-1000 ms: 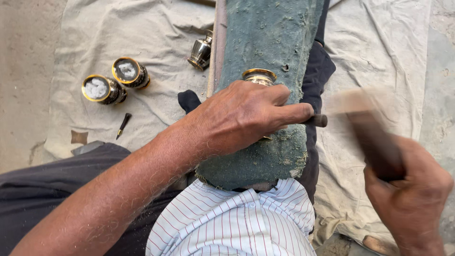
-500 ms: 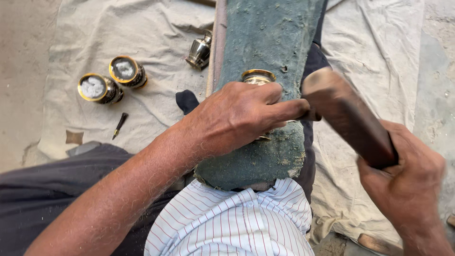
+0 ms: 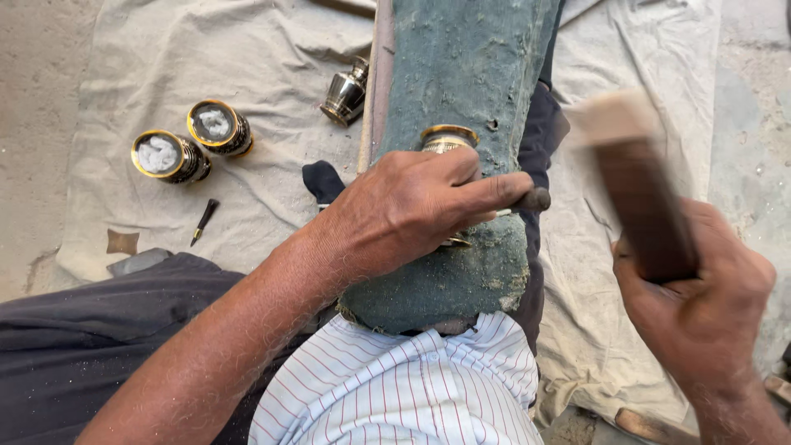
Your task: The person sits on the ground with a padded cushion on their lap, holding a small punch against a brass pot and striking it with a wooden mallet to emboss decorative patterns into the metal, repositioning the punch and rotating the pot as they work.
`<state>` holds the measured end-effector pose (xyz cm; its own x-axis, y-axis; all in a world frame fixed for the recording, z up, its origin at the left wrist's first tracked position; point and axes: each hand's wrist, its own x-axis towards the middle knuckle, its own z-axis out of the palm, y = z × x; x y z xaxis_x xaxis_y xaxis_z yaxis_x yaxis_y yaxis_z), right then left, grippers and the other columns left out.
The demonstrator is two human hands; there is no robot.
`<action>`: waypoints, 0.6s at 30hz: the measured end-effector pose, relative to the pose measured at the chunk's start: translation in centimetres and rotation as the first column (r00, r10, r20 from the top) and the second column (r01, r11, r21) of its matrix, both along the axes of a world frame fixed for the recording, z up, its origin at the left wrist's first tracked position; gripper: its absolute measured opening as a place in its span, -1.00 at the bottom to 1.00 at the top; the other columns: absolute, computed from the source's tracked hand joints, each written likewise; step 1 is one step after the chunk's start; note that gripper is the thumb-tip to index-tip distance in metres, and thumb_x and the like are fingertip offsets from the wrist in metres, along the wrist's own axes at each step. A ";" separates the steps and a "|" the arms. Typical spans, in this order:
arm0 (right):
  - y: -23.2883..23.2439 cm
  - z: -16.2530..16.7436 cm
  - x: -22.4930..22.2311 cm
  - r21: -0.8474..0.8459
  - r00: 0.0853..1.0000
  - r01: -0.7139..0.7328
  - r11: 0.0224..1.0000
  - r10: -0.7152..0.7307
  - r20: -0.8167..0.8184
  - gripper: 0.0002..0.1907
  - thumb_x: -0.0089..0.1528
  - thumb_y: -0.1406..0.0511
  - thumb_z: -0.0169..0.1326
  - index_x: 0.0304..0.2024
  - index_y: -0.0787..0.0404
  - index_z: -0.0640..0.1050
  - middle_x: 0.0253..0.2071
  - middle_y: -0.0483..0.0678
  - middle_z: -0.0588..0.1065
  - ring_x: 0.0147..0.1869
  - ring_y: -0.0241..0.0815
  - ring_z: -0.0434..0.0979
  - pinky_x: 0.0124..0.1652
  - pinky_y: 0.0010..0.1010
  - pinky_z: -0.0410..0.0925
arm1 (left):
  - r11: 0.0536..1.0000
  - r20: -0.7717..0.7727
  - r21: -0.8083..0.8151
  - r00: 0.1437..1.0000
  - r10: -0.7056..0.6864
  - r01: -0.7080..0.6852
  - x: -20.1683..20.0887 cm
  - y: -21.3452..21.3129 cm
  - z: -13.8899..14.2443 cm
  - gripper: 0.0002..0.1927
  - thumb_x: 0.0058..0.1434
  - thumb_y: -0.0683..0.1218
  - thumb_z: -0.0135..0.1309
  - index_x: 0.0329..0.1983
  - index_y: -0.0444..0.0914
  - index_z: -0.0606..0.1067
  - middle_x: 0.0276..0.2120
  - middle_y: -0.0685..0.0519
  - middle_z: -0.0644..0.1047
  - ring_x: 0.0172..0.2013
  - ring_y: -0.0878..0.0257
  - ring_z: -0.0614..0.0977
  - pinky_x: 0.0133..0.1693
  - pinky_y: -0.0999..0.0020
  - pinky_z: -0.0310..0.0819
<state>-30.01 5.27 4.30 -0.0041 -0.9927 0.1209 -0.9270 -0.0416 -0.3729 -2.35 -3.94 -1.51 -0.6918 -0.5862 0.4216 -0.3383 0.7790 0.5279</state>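
Seen from above, a person sits on the ground with a long block coated in rough green-grey material point(image 3: 461, 99) propped against their striped shirt point(image 3: 395, 387) and running away between their legs. The left hand point(image 3: 404, 214) is clenched around a thin metal punch point(image 3: 527, 200), whose dark blunt end sticks out past the forefinger, and rests on the block. Under that hand, bedded in the coating, lies a small brass vessel point(image 3: 447, 138); only its gold rim shows above the knuckles.

The right hand point(image 3: 700, 305) grips a dark wooden mallet point(image 3: 638, 198) by its lower part. The pale end of the mallet is blurred and stands up and to the right, well apart from the punch. Half a second ago the mallet head was touching the punch's end, so it has swung back since; the left hand has not shifted.

On the pale cloth point(image 3: 247, 49) to the left lie two brass pots point(image 3: 189, 142) side by side (both stuffed with something white), a shiny metal vase point(image 3: 346, 92) just beside the block, and a small dark pointed tool point(image 3: 203, 219) nearer the knee. These sit where they were before.
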 end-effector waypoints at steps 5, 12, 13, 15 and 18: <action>-0.2 1.4 1.5 0.008 0.996 -0.052 0.999 0.053 -0.071 -0.65 0.20 0.50 0.26 0.05 0.39 0.57 -0.29 0.08 0.58 -0.25 -0.19 0.64 -0.15 -0.36 0.50 | 1.000 -0.014 0.007 1.000 0.022 -0.022 0.4 0.2 -0.1 -0.63 0.42 -0.03 0.12 0.27 -0.06 0.44 -0.40 0.09 0.35 -0.45 0.24 0.52 -0.46 0.25 0.51; -1.2 2.2 2.2 0.040 0.981 -0.072 0.997 0.078 -0.180 -0.66 0.12 0.49 0.32 -0.06 0.42 0.56 -0.26 0.15 0.58 -0.31 -0.11 0.63 -0.30 -0.31 0.52 | 0.997 -0.110 0.011 0.991 0.071 -0.070 1.0 0.7 -0.8 -0.62 0.43 0.00 0.15 0.28 -0.05 0.42 -0.32 0.09 0.37 -0.37 0.22 0.54 -0.36 0.23 0.55; -1.1 1.9 2.0 0.004 0.994 -0.070 0.998 0.070 -0.083 -0.65 0.14 0.47 0.32 -0.05 0.46 0.54 -0.25 0.16 0.57 -0.30 -0.10 0.62 -0.28 -0.31 0.53 | 0.996 -0.127 -0.008 0.989 0.082 -0.084 1.0 0.7 -0.9 -0.59 0.43 0.00 0.15 0.31 -0.03 0.42 -0.31 0.09 0.37 -0.35 0.20 0.55 -0.34 0.20 0.55; -0.8 1.5 1.4 -0.039 0.997 -0.061 0.997 0.063 0.044 -0.74 0.30 0.46 0.24 0.00 0.41 0.50 -0.18 0.08 0.56 -0.18 -0.20 0.64 -0.16 -0.42 0.54 | 0.997 -0.128 -0.003 0.989 0.070 -0.071 1.1 0.8 -1.1 -0.58 0.43 -0.02 0.16 0.33 -0.03 0.41 -0.35 0.09 0.37 -0.40 0.23 0.52 -0.39 0.23 0.52; -0.3 0.9 0.5 -0.059 0.986 -0.155 0.986 0.151 -0.071 -0.66 0.18 0.50 0.24 0.00 0.43 0.51 -0.19 0.16 0.56 -0.22 -0.11 0.64 -0.22 -0.37 0.53 | 0.995 -0.058 0.032 0.993 0.098 -0.096 1.2 1.0 -1.5 -0.59 0.43 -0.03 0.18 0.31 0.01 0.41 -0.39 0.11 0.38 -0.46 0.27 0.52 -0.47 0.30 0.50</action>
